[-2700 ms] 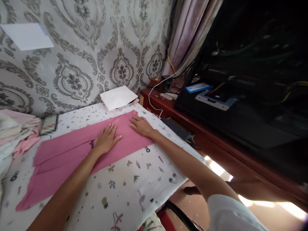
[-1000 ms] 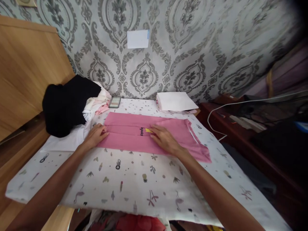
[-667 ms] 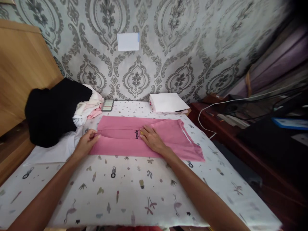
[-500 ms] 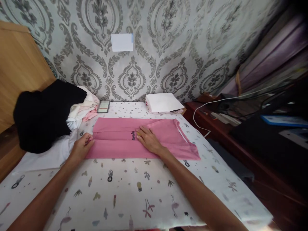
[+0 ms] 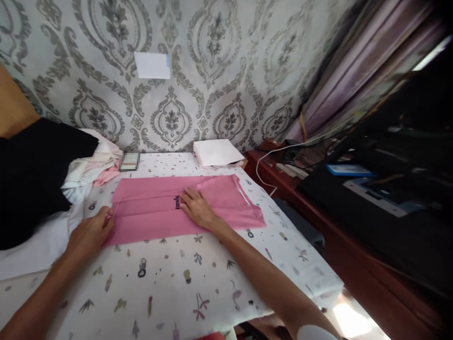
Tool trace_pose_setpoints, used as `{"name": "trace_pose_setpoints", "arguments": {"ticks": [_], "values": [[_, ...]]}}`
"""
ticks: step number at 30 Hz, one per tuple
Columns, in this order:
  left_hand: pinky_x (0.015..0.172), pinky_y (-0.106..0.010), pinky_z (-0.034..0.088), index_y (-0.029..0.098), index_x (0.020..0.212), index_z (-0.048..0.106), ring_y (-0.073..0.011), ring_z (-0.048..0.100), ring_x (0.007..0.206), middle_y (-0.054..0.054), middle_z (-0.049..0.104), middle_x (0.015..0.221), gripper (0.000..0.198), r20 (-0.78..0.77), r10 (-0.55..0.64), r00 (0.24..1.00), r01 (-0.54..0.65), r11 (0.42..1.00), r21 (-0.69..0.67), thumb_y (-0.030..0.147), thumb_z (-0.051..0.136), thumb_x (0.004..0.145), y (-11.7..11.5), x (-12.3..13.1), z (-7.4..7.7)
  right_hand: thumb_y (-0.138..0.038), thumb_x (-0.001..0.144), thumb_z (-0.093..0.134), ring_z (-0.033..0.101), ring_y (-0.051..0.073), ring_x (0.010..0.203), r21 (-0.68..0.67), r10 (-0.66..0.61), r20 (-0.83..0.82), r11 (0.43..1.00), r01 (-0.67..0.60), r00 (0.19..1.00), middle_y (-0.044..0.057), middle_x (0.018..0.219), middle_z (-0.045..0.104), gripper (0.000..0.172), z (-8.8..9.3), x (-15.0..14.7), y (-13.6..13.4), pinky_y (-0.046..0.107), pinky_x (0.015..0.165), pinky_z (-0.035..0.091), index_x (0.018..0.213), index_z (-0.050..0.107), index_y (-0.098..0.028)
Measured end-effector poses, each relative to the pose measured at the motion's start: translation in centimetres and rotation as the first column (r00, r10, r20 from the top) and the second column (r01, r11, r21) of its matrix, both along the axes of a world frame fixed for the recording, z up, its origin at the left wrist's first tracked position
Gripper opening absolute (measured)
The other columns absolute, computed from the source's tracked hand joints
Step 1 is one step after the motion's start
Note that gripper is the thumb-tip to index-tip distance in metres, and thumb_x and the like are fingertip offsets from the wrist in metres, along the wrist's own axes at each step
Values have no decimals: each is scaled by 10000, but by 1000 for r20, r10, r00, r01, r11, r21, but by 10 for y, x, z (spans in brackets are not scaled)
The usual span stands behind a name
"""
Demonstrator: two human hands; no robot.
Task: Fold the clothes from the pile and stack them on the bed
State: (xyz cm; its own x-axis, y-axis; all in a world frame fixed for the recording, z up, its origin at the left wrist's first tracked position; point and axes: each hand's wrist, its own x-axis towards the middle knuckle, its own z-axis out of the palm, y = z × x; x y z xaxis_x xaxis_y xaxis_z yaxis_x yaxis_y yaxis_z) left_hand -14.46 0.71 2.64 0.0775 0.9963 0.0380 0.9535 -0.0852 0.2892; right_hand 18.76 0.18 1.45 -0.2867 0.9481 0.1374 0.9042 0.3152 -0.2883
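Observation:
A pink shirt (image 5: 152, 222) lies lengthwise on the bed, its sides folded inward so it forms a long strip. Dark lettering shows near its middle. My left hand (image 5: 94, 231) pinches the shirt's left end between thumb and fingers. Flat on the cloth, just right of the lettering, rests my right hand (image 5: 198, 208) with its fingers stretched out. The shirt's right end, with a white inner band, spreads a little wider and is creased.
Black clothing (image 5: 31, 174) and white and pink clothes (image 5: 90, 165) are heaped at the left. A white folded stack (image 5: 219, 152) sits at the back. A white cable (image 5: 260, 170) crosses the dark red furniture (image 5: 339, 226) at the right.
The camera view has turned to the right, so everything appears further left. Both hands keep their places on the shirt, which lies the same way.

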Motion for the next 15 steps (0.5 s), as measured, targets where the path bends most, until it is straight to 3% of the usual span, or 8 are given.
{"name": "trace_pose_setpoints", "arguments": {"ticks": [4,9,12,15], "values": [[566,-277,321,257,971,569,-237,622,674,-6,653,692,216,39,20,999,-20,1000,-19,369,453,828,-1,0,5,-368,1040,403,256,274,1506,8,149,-24,989,-149,989,183,1585,365,473,-6,-49,-15,524,1227,178,1437,492,-127],[561,-267,340,241,1004,578,-182,569,599,50,598,631,271,182,-38,983,55,994,-91,328,481,766,3,-16,5,-403,1018,447,220,299,1515,-34,372,-100,925,-377,923,230,1620,249,563,-10,-133,-46,532,1210,229,1488,401,-96],[532,-258,359,226,991,572,-164,536,535,73,556,588,304,307,-48,950,101,982,-157,307,509,705,4,-27,5,-354,1010,474,296,295,1482,-18,464,-93,884,-467,881,239,1575,347,534,-7,-167,-55,490,1209,246,1447,435,-50],[493,-251,372,211,1008,558,-157,523,485,74,545,581,315,392,-9,920,110,966,-235,313,510,714,6,-32,8,-295,1000,492,378,293,1415,28,475,-72,880,-475,877,220,1483,477,476,-6,-186,-55,440,1189,288,1387,493,-19]]}}
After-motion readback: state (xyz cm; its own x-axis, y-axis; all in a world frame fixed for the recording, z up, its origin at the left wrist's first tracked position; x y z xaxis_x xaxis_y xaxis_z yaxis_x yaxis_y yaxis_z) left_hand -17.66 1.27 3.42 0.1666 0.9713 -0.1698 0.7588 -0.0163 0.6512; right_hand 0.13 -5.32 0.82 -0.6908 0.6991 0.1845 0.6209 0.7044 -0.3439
